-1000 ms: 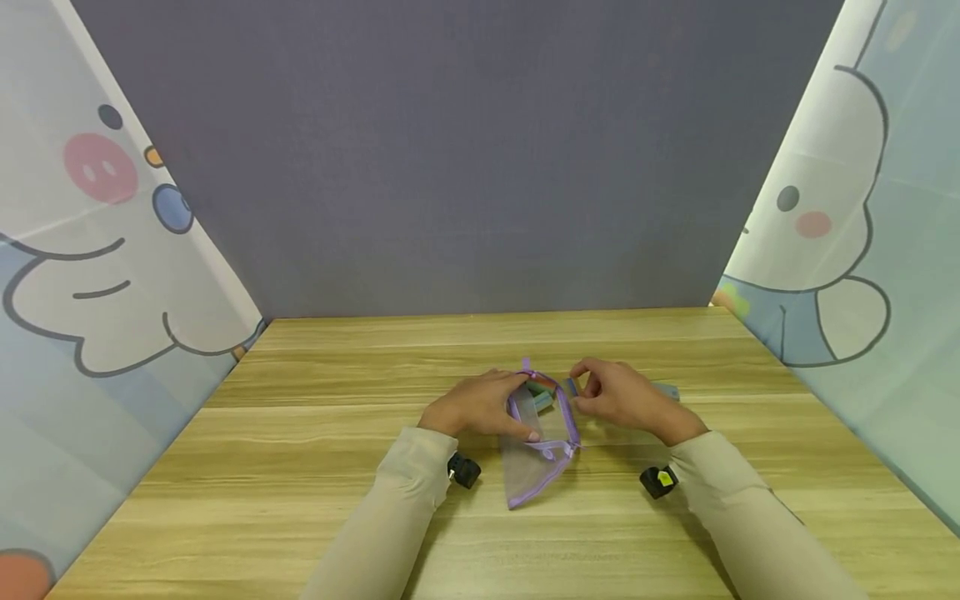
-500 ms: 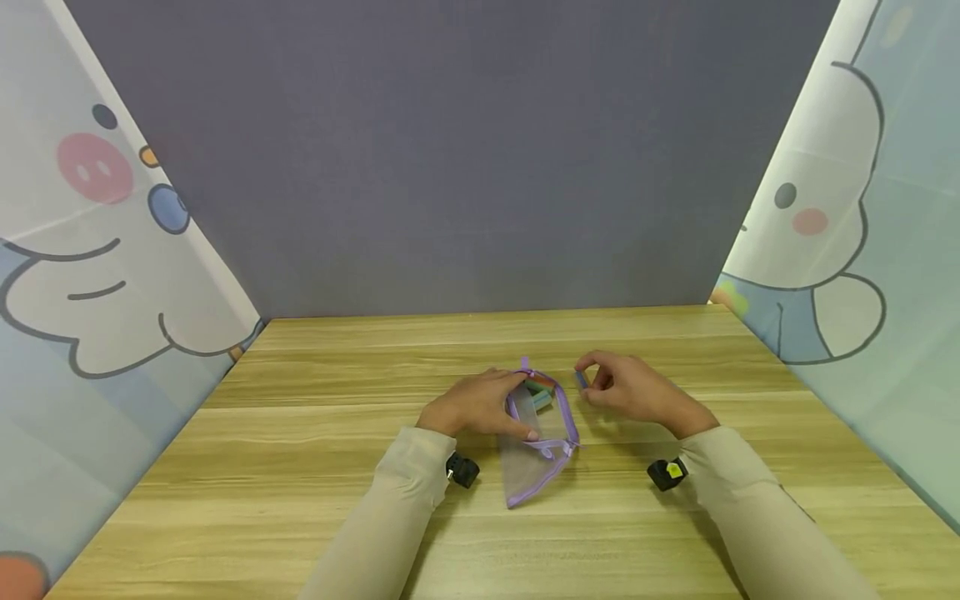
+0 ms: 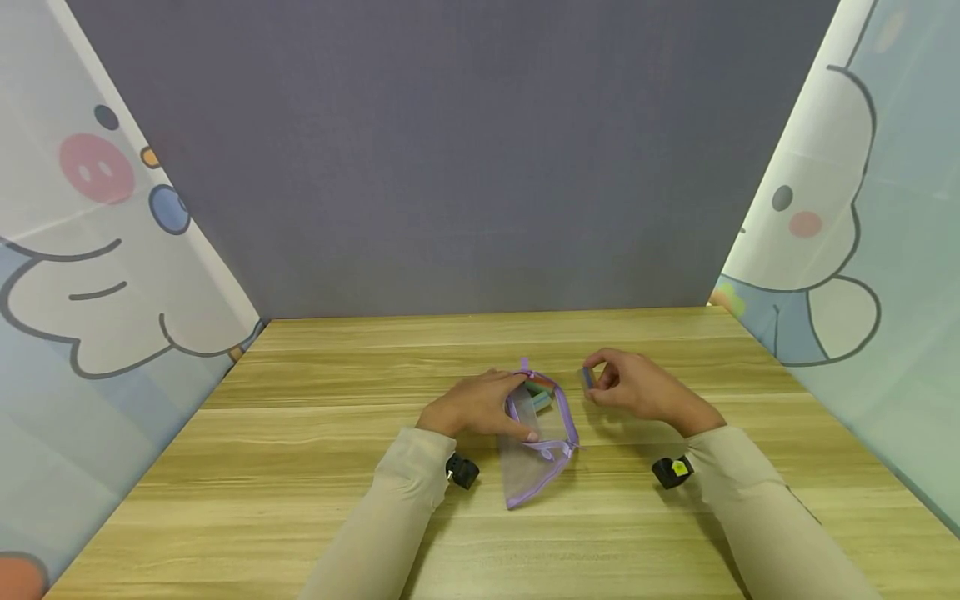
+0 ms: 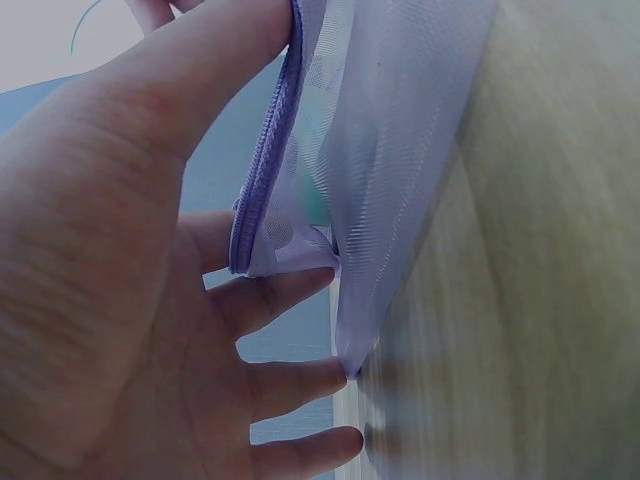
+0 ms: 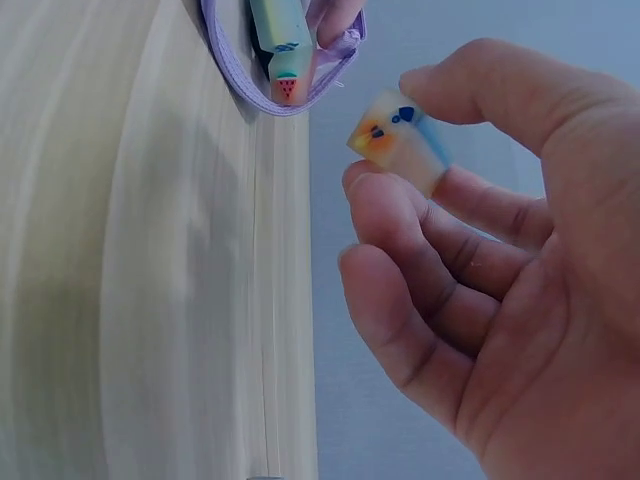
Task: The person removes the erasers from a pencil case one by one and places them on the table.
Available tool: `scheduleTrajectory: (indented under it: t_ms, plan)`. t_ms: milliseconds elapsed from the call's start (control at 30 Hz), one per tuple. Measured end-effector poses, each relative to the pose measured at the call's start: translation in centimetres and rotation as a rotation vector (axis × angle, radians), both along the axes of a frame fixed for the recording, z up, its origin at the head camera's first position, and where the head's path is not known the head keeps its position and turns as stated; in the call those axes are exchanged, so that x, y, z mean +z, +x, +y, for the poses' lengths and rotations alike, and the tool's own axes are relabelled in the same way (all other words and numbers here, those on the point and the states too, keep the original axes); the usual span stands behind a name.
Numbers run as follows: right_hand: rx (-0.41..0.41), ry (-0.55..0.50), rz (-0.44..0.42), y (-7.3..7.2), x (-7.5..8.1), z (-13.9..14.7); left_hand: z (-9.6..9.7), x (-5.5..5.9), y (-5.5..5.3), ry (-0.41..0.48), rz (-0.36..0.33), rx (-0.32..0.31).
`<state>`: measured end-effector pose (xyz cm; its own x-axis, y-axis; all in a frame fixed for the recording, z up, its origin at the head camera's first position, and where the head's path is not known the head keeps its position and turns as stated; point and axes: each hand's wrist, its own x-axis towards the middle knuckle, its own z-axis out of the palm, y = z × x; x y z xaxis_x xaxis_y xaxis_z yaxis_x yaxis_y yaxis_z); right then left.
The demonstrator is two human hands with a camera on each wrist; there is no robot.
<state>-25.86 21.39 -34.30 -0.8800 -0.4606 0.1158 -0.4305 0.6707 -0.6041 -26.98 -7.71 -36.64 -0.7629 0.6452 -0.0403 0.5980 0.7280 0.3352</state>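
Note:
A mesh pouch with purple trim lies on the table, its zip mouth spread wide. My left hand holds the mouth, thumb at the near rim and fingers at the far rim. In the left wrist view the mesh runs past the fingertips. Small green and orange pieces lie inside; one pale green piece with a watermelon print shows in the right wrist view. To the pouch's right, my right hand pinches a small printed block, whitish with orange and blue marks, above the table.
The wood-grain table reaches back to a grey panel. Cartoon-printed cloths, one on the left and one on the right, flank it. Each wrist carries a small black camera.
My right hand has drawn slightly right, away from the pouch, with the printed block. A grey-blue thing seen behind the right wrist a second ago is out of sight. The left hand stays put.

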Motion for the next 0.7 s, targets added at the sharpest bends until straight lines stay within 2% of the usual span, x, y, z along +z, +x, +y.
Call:
scheduleTrajectory:
  t_ms: [700]
  plan:
    - [-0.019,0.047,0.01,0.1,1.1,1.0,0.0,0.0,0.0,-0.015,0.007,0.0]
